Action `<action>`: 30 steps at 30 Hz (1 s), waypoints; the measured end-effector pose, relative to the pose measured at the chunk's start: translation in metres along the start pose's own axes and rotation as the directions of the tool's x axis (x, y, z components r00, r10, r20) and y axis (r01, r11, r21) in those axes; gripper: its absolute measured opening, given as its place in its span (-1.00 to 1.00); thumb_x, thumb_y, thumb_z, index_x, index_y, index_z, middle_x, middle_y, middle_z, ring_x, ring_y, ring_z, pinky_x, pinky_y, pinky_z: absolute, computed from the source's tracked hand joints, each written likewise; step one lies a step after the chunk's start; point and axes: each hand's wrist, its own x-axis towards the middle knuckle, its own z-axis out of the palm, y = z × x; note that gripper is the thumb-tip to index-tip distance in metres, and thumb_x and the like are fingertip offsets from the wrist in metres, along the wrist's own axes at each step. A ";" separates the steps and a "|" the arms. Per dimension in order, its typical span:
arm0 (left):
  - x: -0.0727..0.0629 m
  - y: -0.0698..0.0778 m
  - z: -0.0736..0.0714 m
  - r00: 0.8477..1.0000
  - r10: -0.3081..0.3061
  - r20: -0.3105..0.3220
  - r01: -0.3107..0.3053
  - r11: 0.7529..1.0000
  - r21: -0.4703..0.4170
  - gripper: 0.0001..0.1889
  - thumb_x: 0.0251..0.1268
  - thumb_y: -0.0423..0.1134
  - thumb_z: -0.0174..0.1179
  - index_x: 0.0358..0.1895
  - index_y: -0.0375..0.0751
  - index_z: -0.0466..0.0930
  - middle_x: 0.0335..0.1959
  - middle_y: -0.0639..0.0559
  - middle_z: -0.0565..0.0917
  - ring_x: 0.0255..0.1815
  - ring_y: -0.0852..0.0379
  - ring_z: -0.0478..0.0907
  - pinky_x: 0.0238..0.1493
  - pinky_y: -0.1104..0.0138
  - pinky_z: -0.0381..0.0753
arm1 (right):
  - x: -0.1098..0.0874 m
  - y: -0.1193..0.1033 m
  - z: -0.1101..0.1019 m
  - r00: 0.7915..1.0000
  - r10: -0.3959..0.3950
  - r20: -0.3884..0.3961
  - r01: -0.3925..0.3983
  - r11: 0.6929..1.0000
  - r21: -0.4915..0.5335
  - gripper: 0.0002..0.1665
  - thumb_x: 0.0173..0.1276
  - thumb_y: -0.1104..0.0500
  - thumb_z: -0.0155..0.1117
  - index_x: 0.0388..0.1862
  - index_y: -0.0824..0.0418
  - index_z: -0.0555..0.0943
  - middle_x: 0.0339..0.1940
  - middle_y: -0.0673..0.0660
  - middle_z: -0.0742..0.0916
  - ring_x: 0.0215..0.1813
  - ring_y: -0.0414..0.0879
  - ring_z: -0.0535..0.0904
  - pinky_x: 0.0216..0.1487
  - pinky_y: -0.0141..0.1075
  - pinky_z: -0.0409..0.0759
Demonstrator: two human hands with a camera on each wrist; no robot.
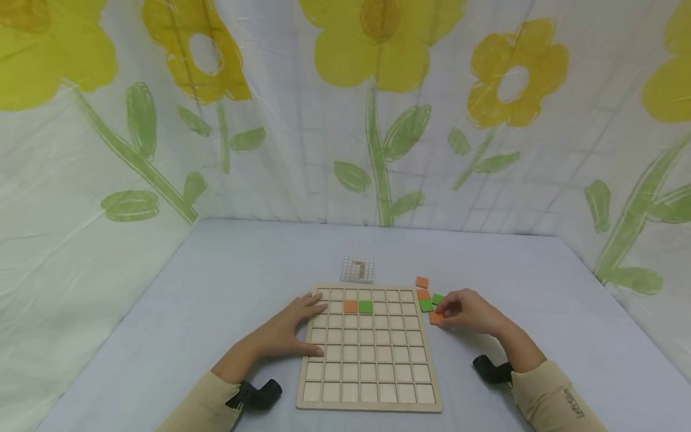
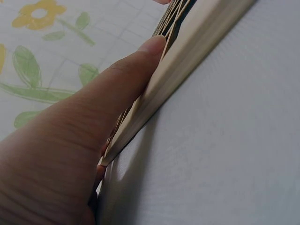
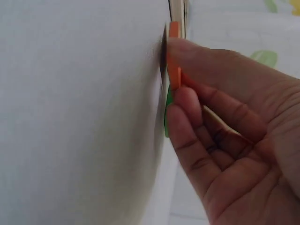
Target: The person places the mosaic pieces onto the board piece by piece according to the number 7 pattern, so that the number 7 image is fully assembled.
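A wooden grid board (image 1: 367, 372) lies flat on the table, with one orange tile (image 1: 351, 306) and one green tile (image 1: 365, 307) side by side in its second row from the back. My left hand (image 1: 278, 334) rests on the board's left edge, fingers spread and thumb (image 2: 136, 68) laid over the rim. Right of the board, my right hand (image 1: 472, 312) pinches a square orange tile (image 3: 174, 56) between thumb and fingers. In the right wrist view this tile stands a little off the tabletop, above its shadow. A green tile (image 3: 167, 124) shows just behind the fingertips.
By the board's back right corner lie loose tiles: an orange tile (image 1: 422, 282), another orange tile (image 1: 423, 294), a green tile (image 1: 426, 306) and one more green tile (image 1: 438, 299). A small grid card (image 1: 357, 270) sits behind the board. A flower-printed curtain (image 1: 302, 150) surrounds the table.
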 end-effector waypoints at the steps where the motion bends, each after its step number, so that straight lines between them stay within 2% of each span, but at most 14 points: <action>1: 0.000 0.000 0.000 1.000 0.000 0.001 0.000 1.000 -0.001 -0.01 -0.22 0.34 0.33 0.37 -0.02 0.26 0.50 0.03 0.06 0.53 -0.12 -0.16 0.47 -0.10 -0.11 | 0.001 -0.001 -0.001 1.000 -0.004 0.000 0.004 1.000 -0.005 -0.73 0.02 0.24 0.45 -0.27 0.30 0.66 -0.35 0.06 0.67 -0.33 -0.18 0.48 -0.38 -0.47 0.52; 12: -0.001 0.000 0.001 1.000 -0.004 0.002 0.004 1.000 0.005 -0.01 -0.21 0.34 0.33 0.38 0.00 0.25 0.50 0.05 0.06 0.53 -0.11 -0.16 0.47 -0.10 -0.10 | 0.013 -0.011 -0.002 0.996 -0.084 -0.006 0.084 0.996 -0.009 -0.74 0.05 0.25 0.43 -0.26 0.33 0.65 -0.35 0.09 0.70 -0.34 -0.27 0.51 -0.36 -0.47 0.55; 21: -0.001 0.001 0.001 1.000 -0.002 0.004 0.002 1.000 -0.005 -0.01 -0.20 0.33 0.34 0.38 -0.03 0.25 0.50 0.02 0.06 0.53 -0.15 -0.17 0.47 -0.11 -0.11 | 0.031 -0.027 0.003 0.996 -0.092 0.007 0.092 0.995 0.040 -0.75 0.07 0.23 0.43 -0.25 0.31 0.67 -0.33 0.09 0.70 -0.31 -0.21 0.55 -0.35 -0.45 0.57; 27: 0.000 0.000 0.001 1.000 -0.004 0.003 0.004 1.000 -0.002 -0.01 -0.20 0.32 0.34 0.38 -0.03 0.25 0.50 0.03 0.06 0.53 -0.13 -0.17 0.48 -0.09 -0.12 | 0.042 -0.039 0.011 0.991 -0.128 0.032 0.126 0.990 0.070 -0.76 0.09 0.24 0.42 -0.24 0.31 0.68 -0.31 0.13 0.71 -0.30 -0.19 0.57 -0.32 -0.44 0.60; 30: 0.000 0.000 0.001 1.000 -0.007 0.005 0.007 1.000 -0.003 -0.01 -0.20 0.31 0.35 0.38 -0.02 0.24 0.51 0.04 0.05 0.53 -0.13 -0.17 0.47 -0.10 -0.11 | 0.047 -0.045 0.014 0.987 -0.152 0.045 0.149 0.987 0.053 -0.75 0.09 0.24 0.41 -0.24 0.32 0.67 -0.31 0.13 0.71 -0.30 -0.20 0.57 -0.31 -0.43 0.59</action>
